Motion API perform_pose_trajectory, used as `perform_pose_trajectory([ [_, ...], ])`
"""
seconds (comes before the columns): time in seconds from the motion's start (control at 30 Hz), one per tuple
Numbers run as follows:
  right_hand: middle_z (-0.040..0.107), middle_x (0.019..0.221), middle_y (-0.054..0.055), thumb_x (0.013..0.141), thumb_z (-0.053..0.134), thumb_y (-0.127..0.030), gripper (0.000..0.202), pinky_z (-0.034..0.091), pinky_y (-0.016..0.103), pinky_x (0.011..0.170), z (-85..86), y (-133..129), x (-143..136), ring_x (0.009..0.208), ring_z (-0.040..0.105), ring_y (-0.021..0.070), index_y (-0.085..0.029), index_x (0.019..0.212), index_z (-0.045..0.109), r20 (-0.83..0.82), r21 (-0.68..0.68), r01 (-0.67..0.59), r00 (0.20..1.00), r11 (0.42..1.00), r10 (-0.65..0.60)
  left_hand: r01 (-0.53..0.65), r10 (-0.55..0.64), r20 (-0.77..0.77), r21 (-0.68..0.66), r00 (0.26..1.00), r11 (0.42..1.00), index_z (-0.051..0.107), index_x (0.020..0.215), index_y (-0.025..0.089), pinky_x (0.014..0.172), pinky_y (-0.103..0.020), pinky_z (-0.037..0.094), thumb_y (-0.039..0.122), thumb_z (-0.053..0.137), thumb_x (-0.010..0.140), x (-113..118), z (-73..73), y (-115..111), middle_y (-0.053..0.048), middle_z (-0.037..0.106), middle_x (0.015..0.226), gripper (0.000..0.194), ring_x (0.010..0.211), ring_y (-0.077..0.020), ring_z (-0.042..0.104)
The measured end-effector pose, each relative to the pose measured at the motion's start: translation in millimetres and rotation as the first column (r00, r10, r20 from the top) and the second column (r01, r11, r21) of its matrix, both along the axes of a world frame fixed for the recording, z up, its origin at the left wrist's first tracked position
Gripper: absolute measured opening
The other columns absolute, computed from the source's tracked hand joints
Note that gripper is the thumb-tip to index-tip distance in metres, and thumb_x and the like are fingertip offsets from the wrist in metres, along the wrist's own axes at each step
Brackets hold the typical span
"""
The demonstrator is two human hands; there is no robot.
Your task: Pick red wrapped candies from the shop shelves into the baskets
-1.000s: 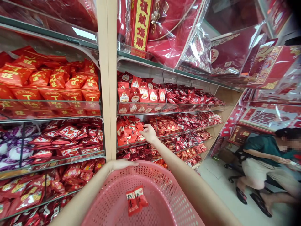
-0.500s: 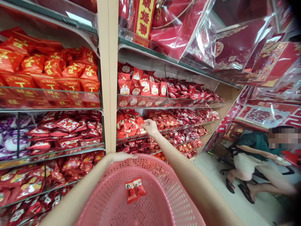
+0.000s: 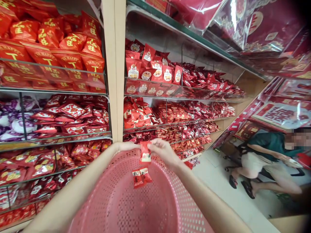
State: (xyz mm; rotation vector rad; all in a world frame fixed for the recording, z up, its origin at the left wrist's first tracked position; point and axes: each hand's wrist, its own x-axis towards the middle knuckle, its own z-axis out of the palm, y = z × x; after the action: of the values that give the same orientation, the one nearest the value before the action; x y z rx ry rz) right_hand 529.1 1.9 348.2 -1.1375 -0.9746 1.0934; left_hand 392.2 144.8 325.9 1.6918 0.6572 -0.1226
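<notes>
Pinching a small red packet (image 3: 145, 153), the right hand (image 3: 164, 152) holds it at the far side of the pink basket (image 3: 150, 212), which the left hand (image 3: 125, 147) grips. A loose pinch could drop it outside; a weak grip could tip the basket.

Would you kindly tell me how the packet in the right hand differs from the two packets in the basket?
The held packet is pinched in the right hand; the two packets lie loose in the basket.
In this view, the held packet's cream patch is toward its lower end; the two packets' cream patches are toward their upper ends.
All have red-and-cream wrappers.
</notes>
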Motion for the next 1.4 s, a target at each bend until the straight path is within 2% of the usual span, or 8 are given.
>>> perform_pose_trajectory([
  [0.23,0.059,0.061,-0.001,0.057,0.072,-0.044,0.036,0.044,0.023,0.053,-70.4,0,-19,0.052,0.052,0.0086,-0.015,0.066,0.053,0.001,-0.182,-0.062,0.998,0.981,0.063,0.043,-0.038,-0.083,0.065,0.996,0.997,0.068,0.091,0.02,0.091,-0.026,0.039,0.061,0.053,0.067,1,-0.9,0,-0.002,0.066,0.105,0.051,0.111,-0.0232,0.052],
  [0.37,0.054,0.056,-0.003,0.068,0.065,-0.039,0.027,0.039,0.021,0.05,-87.0,1,-25,0.051,0.048,0.0082,-0.015,0.065,0.053,0.255,-0.052,0.059,0.966,0.997,-0.044,0.053,-0.034,-0.124,0.151,0.992,0.987,0.065,0.102,0.018,0.092,-0.027,0.038,0.061,0.053,0.067,3,-2.5,2,-0.004,0.063,0.112,0.058,0.111,-0.0236,0.052],
  [0.47,0.055,0.062,-0.001,0.082,0.051,-0.03,0.016,0.04,0.021,0.053,-93.3,-7,-34,0.056,0.05,0.0097,-0.017,0.072,0.053,0.499,0.078,0.039,0.863,0.996,-0.073,0.024,-0.002,-0.128,0.172,0.992,0.985,0.063,0.107,0.017,0.093,-0.027,0.037,0.062,0.056,0.064,3,-5.7,6,-0.004,0.059,0.118,0.063,0.114,-0.0245,0.049],
  [0.53,0.06,0.083,0.002,0.086,0.044,-0.023,0.014,0.044,0.023,0.065,-97.1,-15,-41,0.074,0.055,0.0117,-0.018,0.078,0.053,0.698,0.171,-0.119,0.716,0.978,-0.035,0.019,-0.001,-0.127,0.137,0.992,0.99,0.062,0.109,0.018,0.092,-0.027,0.038,0.062,0.056,0.064,3,-7.9,8,-0.004,0.058,0.119,0.063,0.113,-0.0249,0.05],
  [0.7,0.052,0.116,0.006,0.089,0.037,-0.014,0.017,0.044,0.024,0.074,-119.7,-25,-46,0.089,0.054,0.013,-0.017,0.089,0.053,0.993,0.1,-0.487,0.098,0.868,-0.059,0.042,-0.037,-0.135,0.034,0.99,0.999,0.066,0.103,0.018,0.087,-0.028,0.04,0.061,0.055,0.065,2,-9.4,10,-0.004,0.063,0.111,0.058,0.107,-0.0252,0.054],
  [0.83,0.054,0.113,0.005,0.089,0.04,-0.016,0.014,0.037,0.028,0.09,-140.1,-22,-43,0.092,0.052,0.0139,-0.016,0.088,0.055,0.967,0.116,-0.582,-0.12,0.805,-0.226,0.056,-0.041,-0.144,0.102,0.989,0.993,0.069,0.093,0.017,0.091,-0.028,0.037,0.063,0.054,0.065,2,-6.5,8,-0.005,0.063,0.111,0.056,0.109,-0.026,0.051],
  [1.23,0.058,0.093,0.004,0.086,0.043,-0.045,0.03,0.031,0.035,0.093,-153.1,-22,-50,0.092,0.049,0.0168,-0.018,0.084,0.056,0.958,0.166,-0.543,-0.11,0.823,-0.266,0.013,0.015,-0.204,0.135,0.979,0.991,0.071,0.077,0.015,0.085,-0.03,0.042,0.068,0.054,0.06,2,-6.3,7,-0.008,0.067,0.103,0.058,0.1,-0.0266,0.058],
  [1.4,0.06,0.088,0.003,0.086,0.042,-0.043,0.029,0.035,0.031,0.085,-136.0,-17,-51,0.082,0.051,0.0146,-0.018,0.081,0.055,0.948,0.251,-0.508,-0.045,0.824,-0.316,0.007,0.018,-0.19,0.128,0.982,0.992,0.072,0.079,0.015,0.087,-0.03,0.042,0.068,0.053,0.061,0,-4.1,5,-0.007,0.067,0.101,0.059,0.102,-0.0264,0.057],
])
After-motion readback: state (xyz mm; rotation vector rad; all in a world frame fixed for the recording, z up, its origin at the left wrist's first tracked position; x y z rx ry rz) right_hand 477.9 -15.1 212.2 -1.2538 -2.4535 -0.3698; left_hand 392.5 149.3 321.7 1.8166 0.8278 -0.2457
